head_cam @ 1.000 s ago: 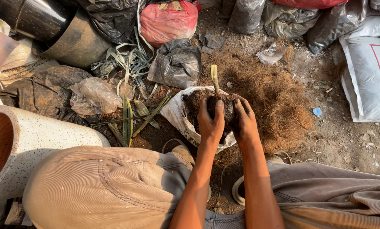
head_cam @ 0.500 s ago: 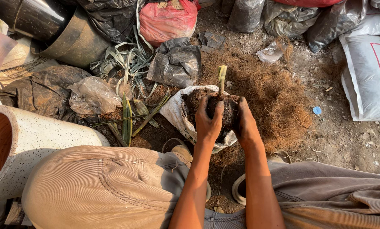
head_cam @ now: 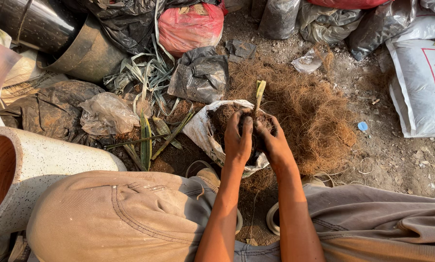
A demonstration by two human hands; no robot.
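Left hand (head_cam: 238,140): clenched round the near left side of a dark, fibrous root ball (head_cam: 237,119), fingers pressed into it.
Right hand (head_cam: 272,140): grasping the right side of the same root ball, thumb close against the left hand.
Root ball: sitting in the mouth of a crumpled white plastic bag (head_cam: 203,131) on the dirt ground (head_cam: 397,160), just in front of the knees.
Shoot: a short pale green cut stalk (head_cam: 259,93) standing up out of the root ball.
Change: stalk leaning slightly right now, where a second earlier it leaned left; hands closer together on the ball, suggesting pressing and firming.
Fibre: a loose brown heap of coconut husk fibre (head_cam: 314,116) touching the bag on its right.
Packages: red plastic bag (head_cam: 191,26) at top centre; crumpled black plastic bag (head_cam: 198,75) below it; large white sack with a red-outlined rectangular label (head_cam: 421,77) at the right edge; clear dusty bags along the top.
Left side: speckled white cylindrical pot with an orange inside (head_cam: 38,167), lying on its side; long green leaves (head_cam: 147,136) near it.
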